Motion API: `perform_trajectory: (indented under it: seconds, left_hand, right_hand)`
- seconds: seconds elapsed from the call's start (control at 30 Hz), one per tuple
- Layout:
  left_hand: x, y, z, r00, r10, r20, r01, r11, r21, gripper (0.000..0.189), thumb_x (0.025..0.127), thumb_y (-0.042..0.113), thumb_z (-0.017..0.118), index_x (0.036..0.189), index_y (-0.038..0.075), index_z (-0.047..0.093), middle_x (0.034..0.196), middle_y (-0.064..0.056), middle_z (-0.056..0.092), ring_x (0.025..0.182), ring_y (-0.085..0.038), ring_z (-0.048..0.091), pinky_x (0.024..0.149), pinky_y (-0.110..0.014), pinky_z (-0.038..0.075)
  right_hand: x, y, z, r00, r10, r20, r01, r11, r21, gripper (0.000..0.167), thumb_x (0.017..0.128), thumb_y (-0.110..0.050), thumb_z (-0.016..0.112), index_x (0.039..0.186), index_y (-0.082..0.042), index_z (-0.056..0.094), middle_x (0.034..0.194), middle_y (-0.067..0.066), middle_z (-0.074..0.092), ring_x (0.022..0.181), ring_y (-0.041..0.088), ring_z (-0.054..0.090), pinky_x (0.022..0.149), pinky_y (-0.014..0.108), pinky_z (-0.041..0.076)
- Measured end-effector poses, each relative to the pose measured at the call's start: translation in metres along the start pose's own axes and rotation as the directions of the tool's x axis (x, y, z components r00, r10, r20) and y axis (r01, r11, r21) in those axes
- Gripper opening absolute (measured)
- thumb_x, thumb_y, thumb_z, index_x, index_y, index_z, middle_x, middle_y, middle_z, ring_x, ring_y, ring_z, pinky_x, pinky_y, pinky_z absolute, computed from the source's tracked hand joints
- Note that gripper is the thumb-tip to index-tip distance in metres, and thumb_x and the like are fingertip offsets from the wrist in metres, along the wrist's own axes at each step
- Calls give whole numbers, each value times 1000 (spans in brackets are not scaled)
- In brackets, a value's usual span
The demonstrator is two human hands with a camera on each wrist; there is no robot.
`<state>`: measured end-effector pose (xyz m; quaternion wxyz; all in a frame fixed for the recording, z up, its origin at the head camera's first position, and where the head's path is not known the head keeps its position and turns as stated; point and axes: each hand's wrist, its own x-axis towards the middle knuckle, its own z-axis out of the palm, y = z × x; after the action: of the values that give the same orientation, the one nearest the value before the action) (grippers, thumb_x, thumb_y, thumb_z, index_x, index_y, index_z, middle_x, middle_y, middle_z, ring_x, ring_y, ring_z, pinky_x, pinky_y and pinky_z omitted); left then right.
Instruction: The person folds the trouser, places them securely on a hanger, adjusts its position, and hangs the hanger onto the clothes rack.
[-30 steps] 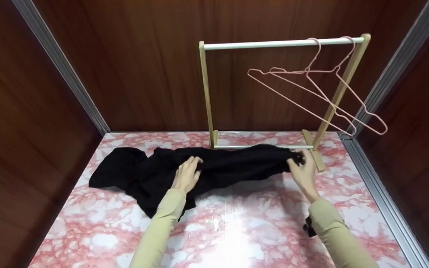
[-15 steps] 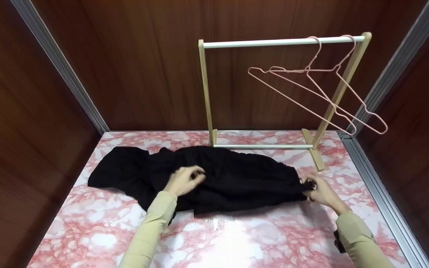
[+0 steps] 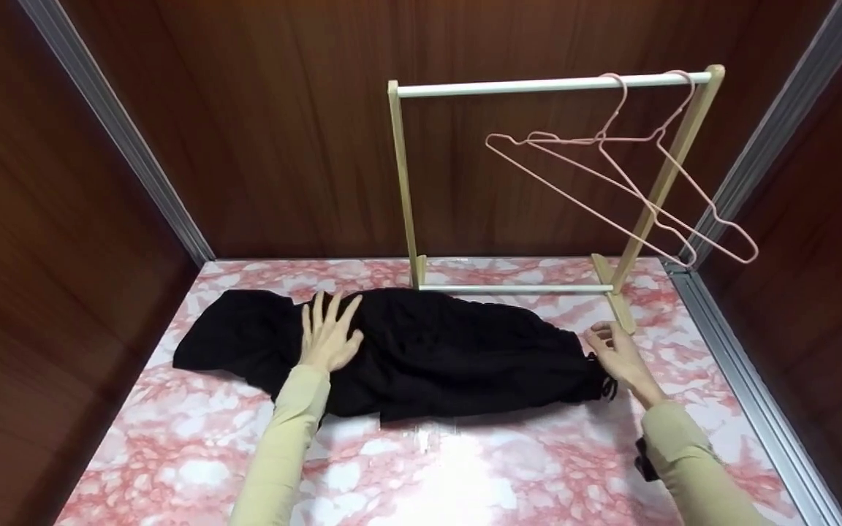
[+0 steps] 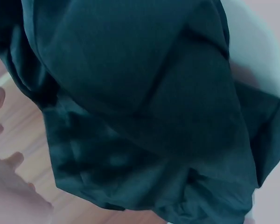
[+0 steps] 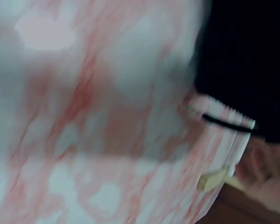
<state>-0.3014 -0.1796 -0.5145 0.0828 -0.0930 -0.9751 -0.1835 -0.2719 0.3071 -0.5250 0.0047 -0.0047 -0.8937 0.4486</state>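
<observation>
A black garment (image 3: 450, 358) lies stretched across the table, its wider left end (image 3: 231, 329) folded over and thin dark cords (image 3: 609, 387) dangling from its right end. Over the garment's left part my left hand (image 3: 327, 343) is spread flat with straight fingers. In the left wrist view that hand (image 4: 14, 186) shows at the lower left, beside the dark cloth (image 4: 144, 116). My right hand (image 3: 618, 358) is just off the garment's right end, fingers loosely bent and holding nothing. The right wrist view has the right hand (image 5: 266, 179) below the black cloth (image 5: 247, 60) and a loose cord (image 5: 226, 123).
Behind the garment stands a small clothes rack with a white top bar (image 3: 501, 88) and wooden posts (image 3: 405, 190). Two pink hangers (image 3: 596, 193) hang at its right end. Brown panels (image 3: 282, 131) enclose the marbled pink and white table (image 3: 194, 467) on the sides and back.
My right hand drew the garment's right end toward me, spreading the cloth, then let go. My left hand moved left and flattened out from a pinched pose.
</observation>
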Motion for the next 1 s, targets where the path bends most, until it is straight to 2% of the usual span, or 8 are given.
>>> perform_trajectory:
  seconds: [0.17,0.27,0.4,0.6,0.7,0.87,0.93,1.0]
  left_hand:
    - [-1,-3,-4,981,-106,160,103,994,30,68,98,29,54,160,22,27,171,-9,10,157,-41,-8,122,-68,-7]
    - [0,-4,-3,966,-149,210,148,989,21,72,99,31,55,162,22,21,170,-10,17,158,-41,-5,121,-69,-9]
    - [-2,-8,2,947,-206,247,212,977,0,77,99,29,57,163,22,15,167,-15,22,157,-45,2,120,-73,-6]
    - [-6,-20,10,902,-349,253,371,928,-41,108,87,12,76,163,27,0,168,-12,-23,155,-42,-19,105,-89,4]
    - [-8,-24,11,884,-381,270,413,908,-71,123,78,7,84,163,26,-4,166,-11,-29,154,-43,-20,102,-91,5]
    - [-10,-28,10,861,-383,334,424,904,-53,133,73,9,89,162,25,-8,170,-15,-7,154,-50,-2,107,-82,24]
    - [-11,-29,10,850,-384,359,426,904,-41,133,73,11,89,162,26,-9,169,-19,7,151,-52,11,107,-75,31]
    - [-13,-31,11,845,-384,372,426,904,-33,130,74,12,88,162,26,-6,166,-23,18,147,-53,23,108,-69,34]
  right_hand:
    - [9,0,13,999,-47,-6,45,990,-134,33,106,-19,48,111,10,64,112,31,66,108,43,61,99,53,45]
    - [12,1,19,1000,-14,4,15,983,-181,32,104,-18,51,110,8,67,110,28,68,104,42,62,96,53,47]
    - [13,2,23,995,94,38,-85,978,-190,44,98,-18,59,130,12,53,117,34,63,108,45,60,98,57,47]
    - [14,2,26,962,204,183,-164,963,-212,76,92,-25,63,144,19,31,144,44,40,135,55,41,115,60,36]
    - [13,2,26,938,233,258,-198,968,-155,77,91,-23,61,143,23,28,149,43,33,139,54,36,119,58,32]
    - [9,3,26,909,283,305,-280,958,-55,68,92,-29,64,135,18,42,137,33,49,124,41,50,110,49,42]
    - [8,4,27,912,295,286,-302,953,-17,63,92,-32,66,131,14,49,131,26,53,118,34,52,104,43,45]
    - [8,4,27,931,270,247,-283,959,17,58,93,-31,67,130,12,52,131,26,55,117,33,53,103,41,44]
